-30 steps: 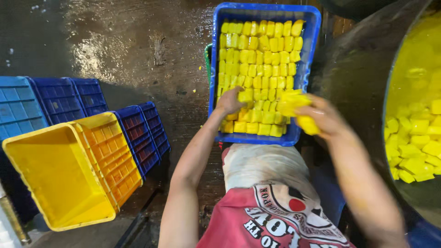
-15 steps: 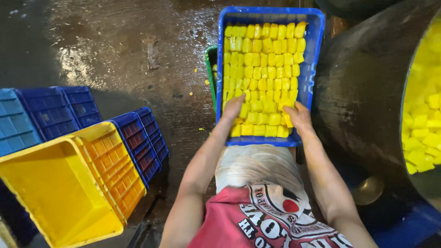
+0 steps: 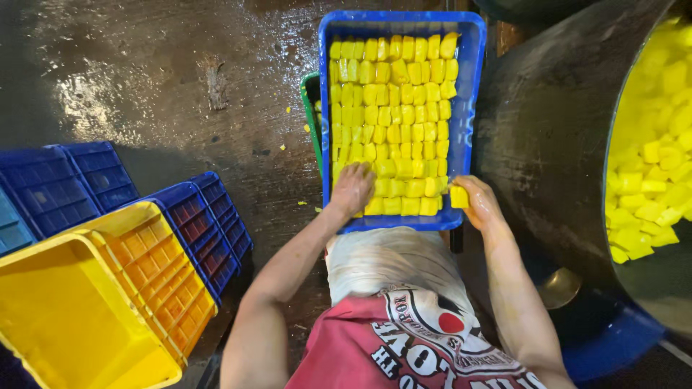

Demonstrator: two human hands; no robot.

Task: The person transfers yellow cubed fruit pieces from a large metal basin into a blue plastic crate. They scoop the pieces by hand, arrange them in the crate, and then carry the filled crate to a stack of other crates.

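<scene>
The yellow blocks (image 3: 393, 108) lay packed in rows in a blue tray (image 3: 472, 86) straight ahead of me, its near end at my lap. My left hand (image 3: 352, 189) rested flat on the near-left rows, fingers spread and closed on nothing. My right hand (image 3: 477, 202) sat at the tray's near-right corner, pinching one loose block (image 3: 458, 197) between thumb and fingers, just beside the last row. The two hands were well apart, one at each near corner.

A green crate (image 3: 310, 108) showed under the tray's left edge. To the right stood a big dark drum (image 3: 548, 144), tilted toward me, with more yellow pieces (image 3: 649, 166) heaped inside. A blue rim (image 3: 613, 346) showed below it.

On the wet floor (image 3: 144, 72) to the left, empty crates leaned in a row: a yellow crate (image 3: 79, 324) nearest, then blue crates (image 3: 209, 230) behind it and farther left. My red shirt (image 3: 404, 346) filled the near edge.
</scene>
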